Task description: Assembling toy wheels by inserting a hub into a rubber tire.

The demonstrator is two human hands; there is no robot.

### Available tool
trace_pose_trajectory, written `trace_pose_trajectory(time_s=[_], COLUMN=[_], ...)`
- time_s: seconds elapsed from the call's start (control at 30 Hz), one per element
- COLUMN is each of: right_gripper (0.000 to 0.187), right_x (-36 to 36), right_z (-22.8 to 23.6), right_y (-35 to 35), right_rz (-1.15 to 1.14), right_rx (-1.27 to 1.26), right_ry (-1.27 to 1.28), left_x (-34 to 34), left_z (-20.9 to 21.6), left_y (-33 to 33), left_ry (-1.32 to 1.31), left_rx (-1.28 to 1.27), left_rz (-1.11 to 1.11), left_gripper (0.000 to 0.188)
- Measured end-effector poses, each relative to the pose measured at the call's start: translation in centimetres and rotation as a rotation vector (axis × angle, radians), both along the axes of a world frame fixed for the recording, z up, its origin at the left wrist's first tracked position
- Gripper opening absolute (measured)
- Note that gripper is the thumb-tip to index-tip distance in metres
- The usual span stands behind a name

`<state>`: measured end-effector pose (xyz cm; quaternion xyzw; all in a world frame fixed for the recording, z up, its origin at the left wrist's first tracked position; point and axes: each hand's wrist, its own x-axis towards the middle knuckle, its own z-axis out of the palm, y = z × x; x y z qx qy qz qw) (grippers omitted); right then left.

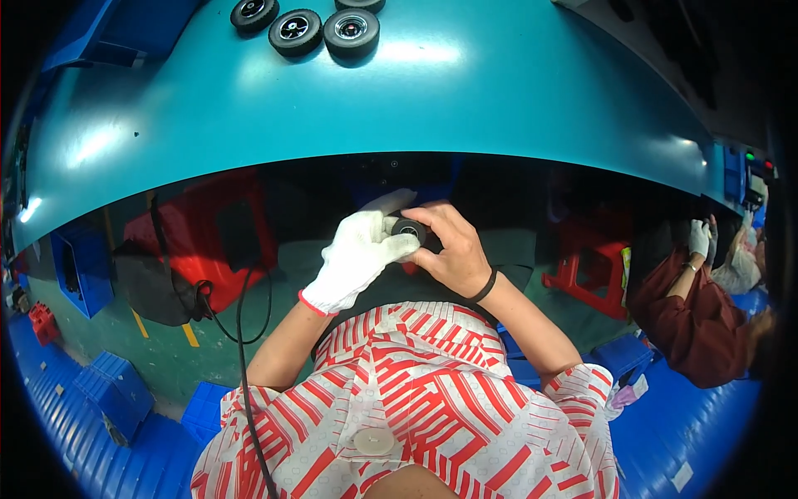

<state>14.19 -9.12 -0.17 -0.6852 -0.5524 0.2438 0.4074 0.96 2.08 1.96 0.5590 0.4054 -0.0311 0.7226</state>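
Observation:
A small black toy wheel (407, 230) with a grey hub is held between my two hands, in front of my waist and below the table's near edge. My left hand (357, 254), in a white knit glove with a red cuff edge, closes its thumb and fingers on the wheel's left side. From the other side my bare right hand (453, 247), with a black band at the wrist, pinches the wheel between thumb and fingers. Several more black wheels with silver hubs, such as this one (351, 33), lie at the far edge of the view on the teal table (374, 108).
A blue bin (116, 29) stands at the table's far left. Red stools (199, 237) are under the table on both sides. Blue crates (116, 391) stand on the floor at left. A black cable (242, 358) hangs near my left arm. A co-worker (694, 316) sits at right.

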Motion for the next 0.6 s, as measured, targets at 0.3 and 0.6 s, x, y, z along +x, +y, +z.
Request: trace_pose_trajectory(time_s=[0.3,0.6], right_gripper=[0.050,0.031], right_x=[0.6,0.9], right_z=[0.7,0.8], right_y=[-0.4,-0.3], right_rz=[-0.062,-0.263], right_rx=[-0.133,-0.284], right_ry=[0.187,0.880], left_x=[-0.6,-0.8], left_z=[-0.8,-0.7], left_y=[-1.1,-1.1], left_ry=[-0.323,-0.190], left_rx=[-0.433,-0.112], left_rz=[0.376,0.285], left_gripper=[0.043,0.048])
